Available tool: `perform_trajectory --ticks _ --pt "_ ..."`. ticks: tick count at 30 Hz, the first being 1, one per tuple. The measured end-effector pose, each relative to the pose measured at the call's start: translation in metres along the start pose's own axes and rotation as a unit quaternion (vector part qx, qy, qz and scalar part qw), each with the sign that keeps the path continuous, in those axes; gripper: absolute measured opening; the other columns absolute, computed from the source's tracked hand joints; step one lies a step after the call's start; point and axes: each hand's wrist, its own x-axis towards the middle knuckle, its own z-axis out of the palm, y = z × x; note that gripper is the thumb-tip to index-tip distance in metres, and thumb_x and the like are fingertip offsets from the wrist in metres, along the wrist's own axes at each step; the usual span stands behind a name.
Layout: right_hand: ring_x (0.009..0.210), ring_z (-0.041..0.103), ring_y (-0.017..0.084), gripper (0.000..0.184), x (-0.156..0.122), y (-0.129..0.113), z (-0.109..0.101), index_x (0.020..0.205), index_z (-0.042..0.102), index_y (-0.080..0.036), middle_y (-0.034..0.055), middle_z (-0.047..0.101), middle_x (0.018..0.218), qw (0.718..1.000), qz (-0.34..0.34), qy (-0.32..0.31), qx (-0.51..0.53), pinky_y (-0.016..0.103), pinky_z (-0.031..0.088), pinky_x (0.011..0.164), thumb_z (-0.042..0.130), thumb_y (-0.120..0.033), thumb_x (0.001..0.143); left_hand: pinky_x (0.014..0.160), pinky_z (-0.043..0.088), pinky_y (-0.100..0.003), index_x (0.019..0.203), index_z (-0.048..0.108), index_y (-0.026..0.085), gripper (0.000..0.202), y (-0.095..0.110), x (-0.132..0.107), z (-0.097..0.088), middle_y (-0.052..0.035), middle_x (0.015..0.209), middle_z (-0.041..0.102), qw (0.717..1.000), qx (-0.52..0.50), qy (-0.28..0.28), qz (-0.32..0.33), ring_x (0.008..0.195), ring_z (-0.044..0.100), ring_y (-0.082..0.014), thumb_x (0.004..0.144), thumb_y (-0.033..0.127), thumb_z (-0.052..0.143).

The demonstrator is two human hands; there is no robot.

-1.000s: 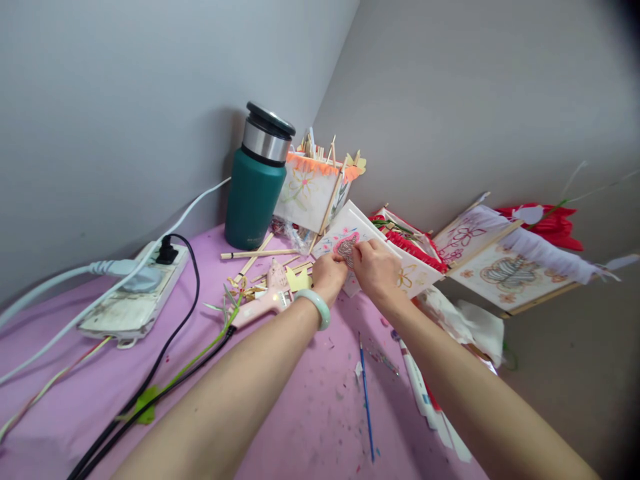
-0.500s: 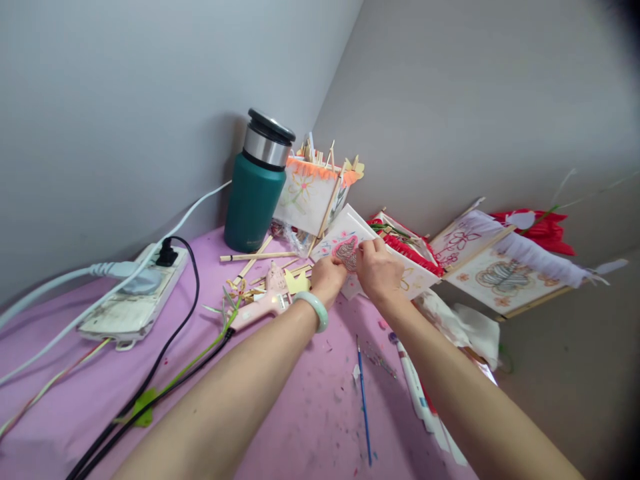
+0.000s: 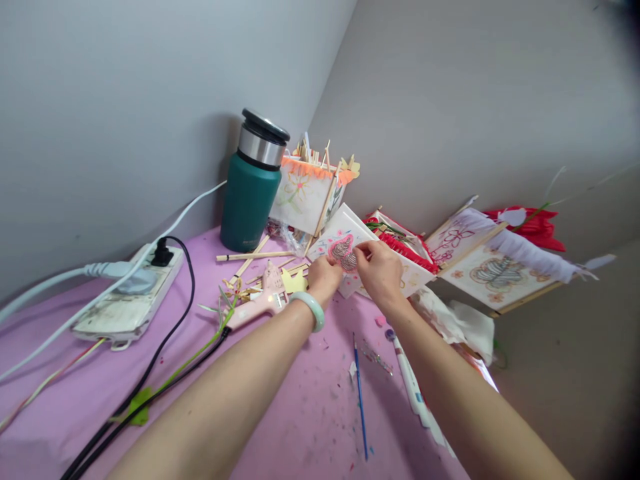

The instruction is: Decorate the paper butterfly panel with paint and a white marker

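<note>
My left hand (image 3: 325, 279) and my right hand (image 3: 381, 270) meet over a white painted paper panel (image 3: 345, 235) that leans at the back of the purple table (image 3: 310, 413). Both pinch a small pink, dark-striped cut-out (image 3: 344, 251) held against the panel. A pale green bangle (image 3: 311, 309) is on my left wrist. A pink glue gun (image 3: 260, 301) lies just left of my left hand, among loose wooden sticks (image 3: 250, 256).
A teal flask (image 3: 251, 188) stands in the corner beside a paper lantern with an orange fringe (image 3: 306, 190). More painted lantern panels (image 3: 493, 270) and red paper (image 3: 535, 227) lie to the right. A power strip (image 3: 127, 300) with cables sits left. A blue paintbrush (image 3: 359, 393) lies near me.
The view has drifted slightly left. My hands stay pinched on the pink cut-out, with my right fingers shifted a little over it.
</note>
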Motion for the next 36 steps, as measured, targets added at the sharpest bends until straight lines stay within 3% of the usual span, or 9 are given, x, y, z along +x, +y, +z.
perform_trajectory --ticks 11,15,26,36 --pt "0.069 0.059 0.019 0.02 -0.001 -0.012 0.007 0.078 0.071 -0.02 0.0036 0.069 0.075 0.996 0.017 -0.002 0.085 0.029 0.039 0.066 0.054 -0.029 0.08 0.072 0.049 -0.032 0.082 0.07 0.019 0.013 0.005 -0.002 -0.003 -0.0103 0.088 0.073 0.999 0.042 -0.016 -0.028 0.083 0.068 -0.0242 0.077 0.026 0.059" --pt "0.07 0.059 0.019 0.02 -0.001 -0.012 0.009 0.078 0.072 -0.021 0.0037 0.069 0.076 0.997 0.035 -0.014 0.071 0.03 0.038 0.064 0.054 -0.03 0.079 0.072 0.049 -0.032 0.079 0.071 0.019 0.015 0.004 -0.002 -0.001 -0.0108 0.086 0.074 0.998 0.049 -0.02 -0.027 0.083 0.068 -0.0252 0.078 0.026 0.057" --pt "0.076 0.059 0.019 0.02 0.0 -0.006 0.024 0.08 0.071 -0.021 0.0041 0.069 0.082 0.999 0.006 -0.022 0.023 0.029 0.038 0.067 0.052 -0.028 0.082 0.072 0.05 -0.032 0.074 0.072 0.019 0.018 0.003 -0.003 0.0 -0.0106 0.081 0.074 0.999 0.046 -0.023 -0.01 0.084 0.069 -0.0257 0.079 0.026 0.057" --pt "0.078 0.059 0.02 0.022 -0.003 -0.001 0.032 0.087 0.07 -0.02 0.006 0.068 0.088 0.999 -0.023 0.006 -0.028 0.029 0.036 0.065 0.049 -0.027 0.086 0.066 0.05 -0.029 0.067 0.071 0.02 0.014 0.003 -0.004 -0.001 -0.0084 0.071 0.073 0.998 0.044 -0.034 -0.007 0.076 0.07 -0.0247 0.074 0.023 0.059"
